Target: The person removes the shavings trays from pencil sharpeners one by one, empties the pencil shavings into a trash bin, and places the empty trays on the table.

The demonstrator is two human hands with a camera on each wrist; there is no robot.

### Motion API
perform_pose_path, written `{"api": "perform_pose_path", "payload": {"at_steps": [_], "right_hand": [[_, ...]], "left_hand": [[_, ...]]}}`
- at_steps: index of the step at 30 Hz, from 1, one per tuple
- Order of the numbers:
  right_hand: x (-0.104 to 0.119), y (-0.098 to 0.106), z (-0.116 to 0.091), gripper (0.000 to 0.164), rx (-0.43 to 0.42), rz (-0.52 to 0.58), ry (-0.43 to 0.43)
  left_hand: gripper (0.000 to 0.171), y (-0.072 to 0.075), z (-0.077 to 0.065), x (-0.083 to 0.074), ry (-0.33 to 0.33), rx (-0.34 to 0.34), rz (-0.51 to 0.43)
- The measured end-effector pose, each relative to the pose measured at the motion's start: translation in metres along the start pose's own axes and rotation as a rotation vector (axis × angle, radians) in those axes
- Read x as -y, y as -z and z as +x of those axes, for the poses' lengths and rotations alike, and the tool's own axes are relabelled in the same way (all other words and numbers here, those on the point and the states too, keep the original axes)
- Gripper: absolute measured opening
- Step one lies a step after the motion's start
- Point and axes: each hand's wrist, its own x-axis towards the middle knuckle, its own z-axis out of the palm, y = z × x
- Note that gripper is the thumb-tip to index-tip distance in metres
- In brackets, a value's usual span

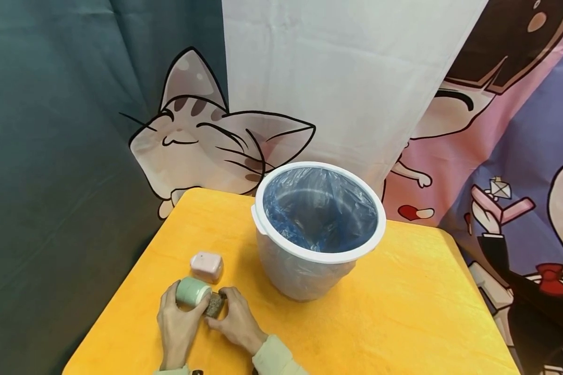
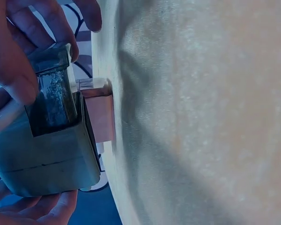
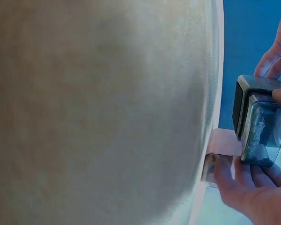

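In the head view my left hand (image 1: pixel 177 317) grips a pale green rounded cover (image 1: pixel 190 291) with thumb and fingers. My right hand (image 1: pixel 238 319) pinches a clear box (image 1: pixel 214 305) with dark, flaky contents. The left wrist view shows the clear box (image 2: pixel 55 101) partly inside the open end of the green cover (image 2: pixel 47 161). Both are held together above the table, tilted on their side. A similar pink container (image 1: pixel 207 266) with a clear end stands on the table just beyond my hands. What exactly fills the clear box is too small to tell.
A white bin (image 1: pixel 286 271) lined with a blue plastic bag (image 1: pixel 319 208) stands right of my hands. A yellow cloth (image 1: pixel 403 312) covers the table. Behind hangs a printed curtain (image 1: pixel 347 78) with cartoon figures.
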Motion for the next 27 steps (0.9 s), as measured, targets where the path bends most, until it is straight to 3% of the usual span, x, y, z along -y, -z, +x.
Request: {"api": "perform_pose_path", "payload": {"at_steps": [4, 8, 12, 17, 27], "right_hand": [[-0.001, 0.001, 0.000, 0.057, 0.025, 0.018, -0.017], [-0.002, 0.000, -0.001, 0.056, 0.020, 0.027, -0.012], [-0.004, 0.001, -0.002, 0.055, 0.013, 0.032, -0.003], [-0.009, 0.005, -0.002, 0.056, 0.045, 0.047, 0.001], [-0.020, 0.019, -0.004, 0.059, 0.073, 0.163, -0.003]], "left_hand": [[0.084, -0.015, 0.005, 0.027, -0.025, -0.029, 0.020], [0.083, -0.018, 0.005, 0.035, -0.056, -0.067, 0.004], [0.083, -0.013, 0.004, 0.028, -0.061, -0.063, 0.005], [0.085, -0.003, 0.003, 0.012, -0.015, -0.029, 0.010], [0.090, -0.006, 0.008, 0.015, 0.032, -0.012, 0.020]]}}
